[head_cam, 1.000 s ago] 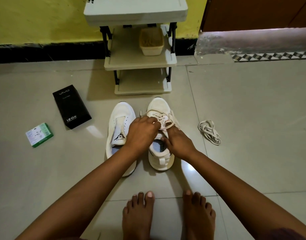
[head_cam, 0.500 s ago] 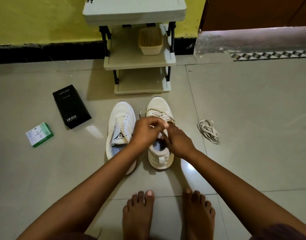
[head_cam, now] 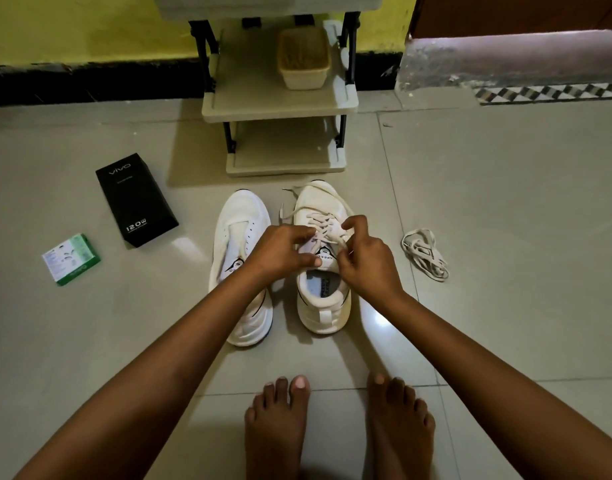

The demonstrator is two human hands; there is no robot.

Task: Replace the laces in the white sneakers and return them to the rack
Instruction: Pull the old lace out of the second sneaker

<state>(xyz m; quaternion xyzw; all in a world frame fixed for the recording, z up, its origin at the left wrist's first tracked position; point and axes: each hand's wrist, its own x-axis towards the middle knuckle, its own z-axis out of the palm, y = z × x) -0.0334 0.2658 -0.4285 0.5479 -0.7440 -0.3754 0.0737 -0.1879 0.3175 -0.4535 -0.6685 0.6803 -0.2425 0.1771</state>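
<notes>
Two white sneakers stand side by side on the floor, toes toward the rack. The left sneaker has no lace in its eyelets. The right sneaker carries a cream lace threaded through its eyelets, with loose ends trailing off its left side. My left hand pinches the lace over the tongue. My right hand grips the lace at the shoe's right side. A loose bundled lace lies on the floor to the right.
The beige shoe rack stands against the yellow wall, with a small basket on its middle shelf. A black phone box and a small green-white box lie at left. My bare feet are near the bottom.
Both hands have drawn back toward the tongue and apart, uncovering the laced eyelets and the shoe's opening. The lace ends now trail off the toe's left side.
</notes>
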